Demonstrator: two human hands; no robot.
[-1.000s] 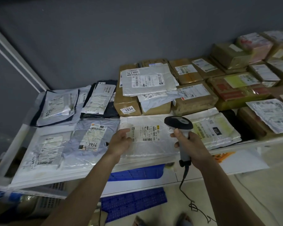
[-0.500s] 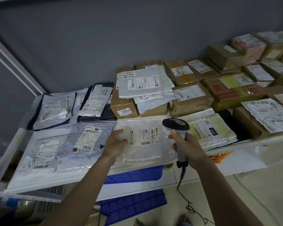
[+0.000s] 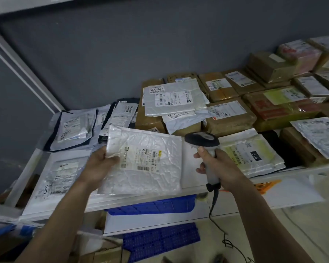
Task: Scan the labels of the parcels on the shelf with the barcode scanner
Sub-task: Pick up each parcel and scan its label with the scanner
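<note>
1. Left hand [image 3: 101, 164] pinching the left edge of a white padded parcel [image 3: 146, 160], thumb on top, fingers underneath; parcel lifted and tilted above the front of the shelf [image 3: 190, 166], printed label [image 3: 141, 158] facing up.
2. Right hand [image 3: 217, 164] wrapped round the pale handle of the barcode scanner [image 3: 203, 143], index finger at the trigger; dark head just beside the parcel's upper right corner, apart from it, cable [image 3: 215, 204] hanging below.
3. On the shelf: flat mailers at left, a bag marked "010" [image 3: 253, 152] right of the scanner, taped brown cartons [image 3: 230, 118] behind.
4. Below the shelf: blue plastic crate [image 3: 160, 205], contents hidden.
</note>
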